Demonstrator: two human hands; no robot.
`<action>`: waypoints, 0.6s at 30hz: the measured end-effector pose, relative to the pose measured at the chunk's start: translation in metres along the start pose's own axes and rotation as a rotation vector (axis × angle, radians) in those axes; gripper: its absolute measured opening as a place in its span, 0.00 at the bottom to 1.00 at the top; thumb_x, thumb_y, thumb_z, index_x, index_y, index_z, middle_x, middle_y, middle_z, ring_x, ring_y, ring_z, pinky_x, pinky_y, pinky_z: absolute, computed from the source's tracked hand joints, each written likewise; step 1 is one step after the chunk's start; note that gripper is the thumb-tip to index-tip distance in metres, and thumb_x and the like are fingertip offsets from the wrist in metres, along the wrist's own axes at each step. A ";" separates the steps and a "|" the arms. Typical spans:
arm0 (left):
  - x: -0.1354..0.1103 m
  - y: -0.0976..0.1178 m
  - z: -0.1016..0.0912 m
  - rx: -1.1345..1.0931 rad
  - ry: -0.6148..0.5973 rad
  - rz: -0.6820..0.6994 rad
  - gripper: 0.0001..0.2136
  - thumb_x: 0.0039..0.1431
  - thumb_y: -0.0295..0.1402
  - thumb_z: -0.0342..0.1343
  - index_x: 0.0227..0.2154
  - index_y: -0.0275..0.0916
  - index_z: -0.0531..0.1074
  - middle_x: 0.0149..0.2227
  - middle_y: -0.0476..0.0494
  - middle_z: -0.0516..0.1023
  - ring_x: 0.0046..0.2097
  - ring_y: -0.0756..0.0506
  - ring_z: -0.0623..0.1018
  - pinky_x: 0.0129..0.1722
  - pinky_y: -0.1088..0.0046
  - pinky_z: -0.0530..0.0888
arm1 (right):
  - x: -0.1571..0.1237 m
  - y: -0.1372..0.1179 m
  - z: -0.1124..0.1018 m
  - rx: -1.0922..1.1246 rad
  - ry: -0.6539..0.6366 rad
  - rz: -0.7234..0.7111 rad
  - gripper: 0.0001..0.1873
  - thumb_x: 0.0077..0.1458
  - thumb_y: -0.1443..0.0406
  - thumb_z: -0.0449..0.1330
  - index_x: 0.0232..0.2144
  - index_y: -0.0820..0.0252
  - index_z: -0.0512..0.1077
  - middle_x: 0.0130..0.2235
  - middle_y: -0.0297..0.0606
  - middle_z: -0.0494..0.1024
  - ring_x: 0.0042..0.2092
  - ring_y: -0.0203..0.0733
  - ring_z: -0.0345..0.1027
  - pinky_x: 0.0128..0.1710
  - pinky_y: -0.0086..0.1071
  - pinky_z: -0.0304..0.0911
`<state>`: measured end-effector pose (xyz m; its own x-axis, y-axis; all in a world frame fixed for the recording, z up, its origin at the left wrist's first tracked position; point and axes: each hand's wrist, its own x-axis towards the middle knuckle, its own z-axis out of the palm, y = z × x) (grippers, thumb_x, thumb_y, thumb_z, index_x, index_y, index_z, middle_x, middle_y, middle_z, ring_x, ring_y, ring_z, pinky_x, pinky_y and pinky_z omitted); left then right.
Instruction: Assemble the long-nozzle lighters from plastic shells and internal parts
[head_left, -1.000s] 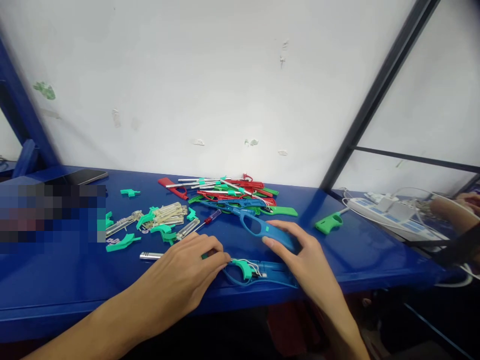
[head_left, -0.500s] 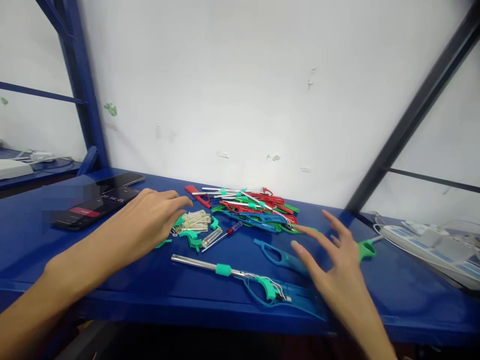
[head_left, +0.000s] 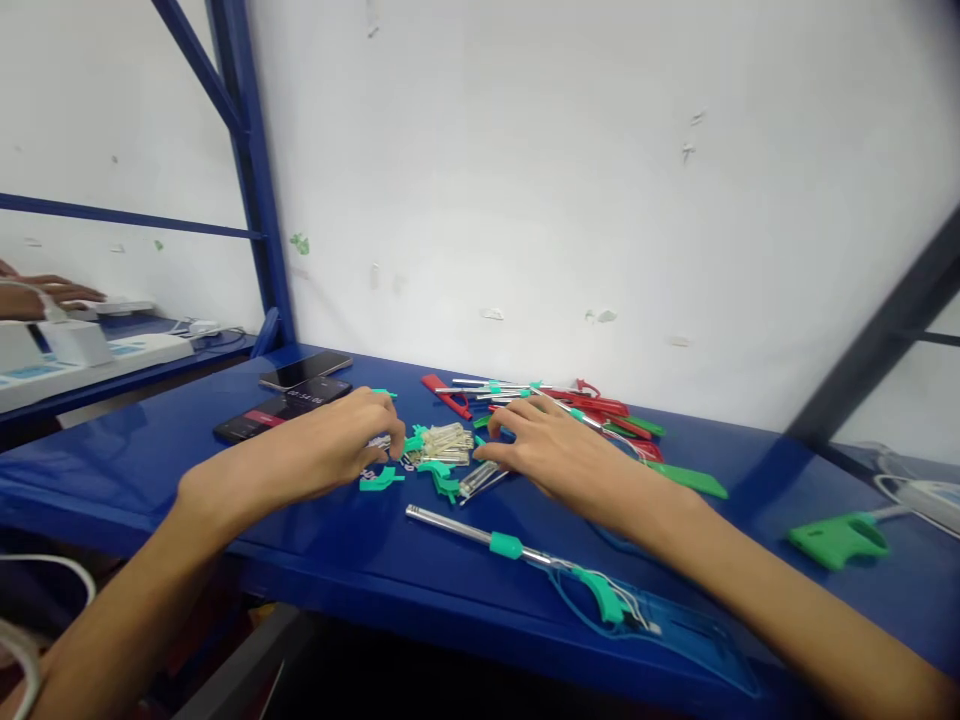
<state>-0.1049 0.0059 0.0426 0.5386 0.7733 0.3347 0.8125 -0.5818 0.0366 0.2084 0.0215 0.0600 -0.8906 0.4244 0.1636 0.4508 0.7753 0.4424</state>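
The lighter [head_left: 602,592] slants, tube [head_left: 454,525] leftward — left hand [head_left: 346,440], right hand [head_left: 555,448] half-curled, holds unclear.

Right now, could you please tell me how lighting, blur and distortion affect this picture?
In the head view: white wall bright, deep shade beneath the blue table; pale parts slightly soft; blue post and dark post splay outward, possibly wide-angle distortion.

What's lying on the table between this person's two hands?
In the head view, a heap of pale parts and green pieces lie between left hand and right hand.
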 end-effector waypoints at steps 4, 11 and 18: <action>-0.007 0.005 -0.012 -0.019 -0.118 -0.060 0.11 0.68 0.28 0.57 0.46 0.49 0.80 0.48 0.47 0.79 0.51 0.41 0.77 0.50 0.67 0.72 | 0.009 0.001 0.007 -0.005 -0.006 -0.028 0.20 0.63 0.76 0.64 0.51 0.49 0.80 0.47 0.43 0.79 0.48 0.50 0.71 0.48 0.41 0.62; -0.008 0.009 -0.016 0.030 -0.123 -0.077 0.13 0.61 0.23 0.60 0.42 0.48 0.82 0.46 0.46 0.79 0.51 0.39 0.77 0.52 0.63 0.71 | 0.017 -0.003 0.008 -0.022 0.009 -0.092 0.11 0.65 0.76 0.62 0.45 0.58 0.79 0.45 0.44 0.79 0.45 0.48 0.71 0.43 0.40 0.61; -0.003 0.008 -0.014 -0.002 -0.141 -0.037 0.10 0.64 0.27 0.54 0.31 0.45 0.79 0.40 0.46 0.78 0.46 0.41 0.76 0.48 0.67 0.70 | 0.010 -0.003 0.016 -0.034 0.004 -0.075 0.15 0.52 0.80 0.66 0.40 0.63 0.75 0.42 0.45 0.79 0.42 0.50 0.71 0.43 0.41 0.60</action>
<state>-0.1031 -0.0051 0.0552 0.5343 0.8219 0.1975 0.8321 -0.5525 0.0480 0.1994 0.0310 0.0459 -0.9219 0.3641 0.1322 0.3806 0.7883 0.4834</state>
